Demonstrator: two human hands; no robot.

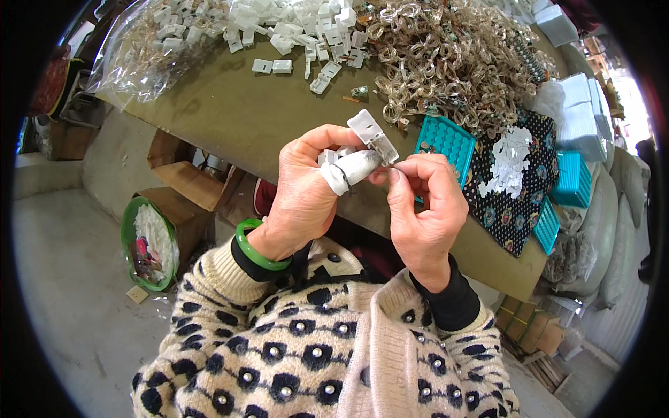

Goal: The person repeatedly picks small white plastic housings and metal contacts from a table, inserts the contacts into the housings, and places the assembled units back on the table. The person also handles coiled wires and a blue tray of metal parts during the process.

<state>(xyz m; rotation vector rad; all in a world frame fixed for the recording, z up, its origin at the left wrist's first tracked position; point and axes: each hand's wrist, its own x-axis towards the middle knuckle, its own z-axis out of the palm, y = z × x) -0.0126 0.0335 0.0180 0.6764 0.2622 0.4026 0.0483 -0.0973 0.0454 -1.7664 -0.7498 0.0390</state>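
Note:
My left hand (301,174) grips a small hinged white plastic case (365,127), its lid standing up and tilted. A white wrap (352,172), bound with a dark tie, covers the thumb of that hand. More white plastic pieces (330,156) show tucked in the left palm, partly hidden by the fingers. My right hand (433,209) is closed in a pinch at the near end of the case. Whatever lies between its fingertips is too small and covered to make out.
On the olive table (216,125) are a heap of white cases (293,28), a pile of coiled clear-wire parts (446,63) and a clear bag (157,56). A teal tray (449,139) and dark patterned cloth (498,216) with white bits (511,164) lie right. A green basin (131,240) stands at floor level.

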